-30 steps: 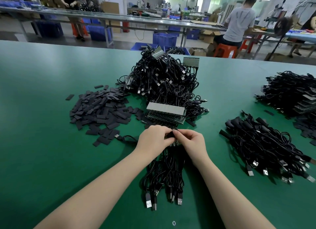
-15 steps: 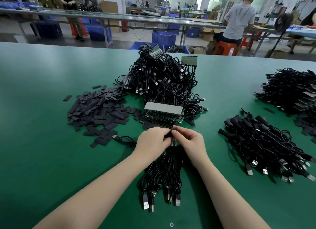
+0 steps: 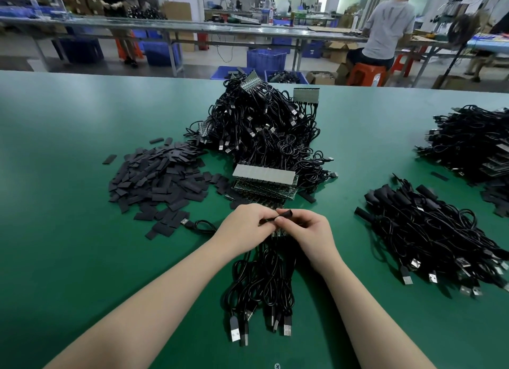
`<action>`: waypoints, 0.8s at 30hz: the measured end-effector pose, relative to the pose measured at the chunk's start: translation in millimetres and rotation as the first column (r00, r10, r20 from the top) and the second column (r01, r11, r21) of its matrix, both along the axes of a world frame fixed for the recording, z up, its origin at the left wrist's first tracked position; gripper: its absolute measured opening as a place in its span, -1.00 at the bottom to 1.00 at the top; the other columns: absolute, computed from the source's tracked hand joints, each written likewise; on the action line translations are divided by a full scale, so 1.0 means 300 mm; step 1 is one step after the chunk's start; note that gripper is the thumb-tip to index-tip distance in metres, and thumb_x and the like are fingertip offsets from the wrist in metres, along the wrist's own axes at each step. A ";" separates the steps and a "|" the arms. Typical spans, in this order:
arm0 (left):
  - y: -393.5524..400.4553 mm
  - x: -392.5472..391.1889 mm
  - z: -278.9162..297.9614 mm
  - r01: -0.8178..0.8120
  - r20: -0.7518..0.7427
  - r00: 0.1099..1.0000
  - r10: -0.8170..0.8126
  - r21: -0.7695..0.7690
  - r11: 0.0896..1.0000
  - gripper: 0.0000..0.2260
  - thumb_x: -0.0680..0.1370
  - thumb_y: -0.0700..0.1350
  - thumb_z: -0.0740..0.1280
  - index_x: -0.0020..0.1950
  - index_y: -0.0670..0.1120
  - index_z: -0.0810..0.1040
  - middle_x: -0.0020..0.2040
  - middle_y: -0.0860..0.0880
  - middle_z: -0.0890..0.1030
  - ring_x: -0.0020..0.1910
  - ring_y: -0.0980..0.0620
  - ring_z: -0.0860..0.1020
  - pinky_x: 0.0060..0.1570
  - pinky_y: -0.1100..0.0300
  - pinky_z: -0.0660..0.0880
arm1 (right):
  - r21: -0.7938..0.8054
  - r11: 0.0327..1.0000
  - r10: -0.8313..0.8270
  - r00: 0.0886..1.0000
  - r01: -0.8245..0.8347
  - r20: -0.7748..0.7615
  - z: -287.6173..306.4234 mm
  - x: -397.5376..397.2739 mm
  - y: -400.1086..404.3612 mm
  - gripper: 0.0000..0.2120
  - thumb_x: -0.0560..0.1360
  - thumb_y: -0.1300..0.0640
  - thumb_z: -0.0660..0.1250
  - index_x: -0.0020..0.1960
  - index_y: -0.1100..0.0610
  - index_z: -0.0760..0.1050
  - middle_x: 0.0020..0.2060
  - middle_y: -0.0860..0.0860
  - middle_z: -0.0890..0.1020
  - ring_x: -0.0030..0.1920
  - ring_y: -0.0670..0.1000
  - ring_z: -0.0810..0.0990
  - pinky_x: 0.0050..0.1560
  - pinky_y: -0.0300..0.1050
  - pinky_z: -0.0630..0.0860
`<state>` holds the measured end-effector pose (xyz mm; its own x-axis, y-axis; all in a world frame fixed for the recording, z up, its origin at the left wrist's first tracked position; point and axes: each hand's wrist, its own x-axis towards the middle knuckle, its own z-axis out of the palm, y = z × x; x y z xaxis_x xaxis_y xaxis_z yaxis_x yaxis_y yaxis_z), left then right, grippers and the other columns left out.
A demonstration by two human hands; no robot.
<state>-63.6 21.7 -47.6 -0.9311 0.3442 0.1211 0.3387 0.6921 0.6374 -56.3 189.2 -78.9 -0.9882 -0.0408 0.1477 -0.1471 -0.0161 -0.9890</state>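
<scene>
Left hand (image 3: 245,225) and right hand (image 3: 314,237) meet, both pinching short black flattened sleeve (image 3: 285,213) between them above black USB cable bunch (image 3: 261,286); sleeved black cable pile (image 3: 429,231) right of right hand looks done, tangled unsleeved cable heap (image 3: 264,137) beyond hands remains

Bright, even light from overhead; pale sheen across the far green table (image 3: 110,106); dark shadow beside the cables (image 3: 261,280); edges bend outward; background slightly blurred.
</scene>
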 end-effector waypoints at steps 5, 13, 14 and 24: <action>-0.005 0.001 -0.001 -0.012 0.007 1.000 0.012 0.039 0.999 -0.84 0.55 -0.02 0.32 0.03 0.06 0.68 -0.12 0.06 0.65 -0.12 0.04 0.57 -0.10 0.01 0.53 | -0.017 1.000 -0.003 1.000 0.003 -0.008 -0.001 -0.001 0.002 -0.83 0.42 0.32 0.50 -0.07 0.09 0.71 -0.16 -0.01 0.75 -0.17 -0.14 0.67 -0.12 -0.32 0.55; 0.003 0.000 0.007 -0.041 0.016 0.999 0.040 0.053 0.998 -0.86 0.54 0.03 0.33 -0.03 0.09 0.69 -0.14 0.04 0.67 -0.12 0.02 0.60 -0.09 -0.04 0.56 | -0.052 0.999 -0.017 1.000 0.017 -0.016 -0.006 0.005 0.006 -0.83 0.44 0.28 0.50 -0.09 0.03 0.71 -0.25 -0.04 0.73 -0.27 -0.19 0.63 -0.22 -0.36 0.51; 0.003 0.000 0.007 -0.043 0.012 0.999 0.042 0.058 0.997 -0.86 0.54 0.04 0.34 -0.02 0.10 0.69 -0.13 0.05 0.67 -0.12 0.03 0.60 -0.09 -0.04 0.56 | -0.049 0.999 -0.017 1.000 0.016 -0.016 -0.006 0.006 0.006 -0.84 0.44 0.27 0.50 -0.10 0.02 0.72 -0.26 -0.05 0.73 -0.29 -0.20 0.62 -0.23 -0.37 0.51; -0.057 -0.016 -0.024 -0.128 -0.014 0.991 0.130 -0.321 0.938 -0.62 0.50 0.24 0.33 0.27 0.16 0.56 0.14 0.12 0.54 0.10 0.08 0.53 0.03 0.11 0.49 | -0.093 0.965 -0.235 0.967 0.244 0.096 -0.020 -0.021 0.017 -0.96 0.39 0.15 0.56 -0.22 0.07 0.72 -0.28 -0.02 0.73 -0.24 -0.16 0.64 -0.20 -0.40 0.51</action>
<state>-68.3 4.5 -54.7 -0.9705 0.2404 0.0172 0.2291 0.8976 0.3765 -62.6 194.2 -84.8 -0.9762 0.2099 0.0550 -0.0760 -0.0934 -0.9927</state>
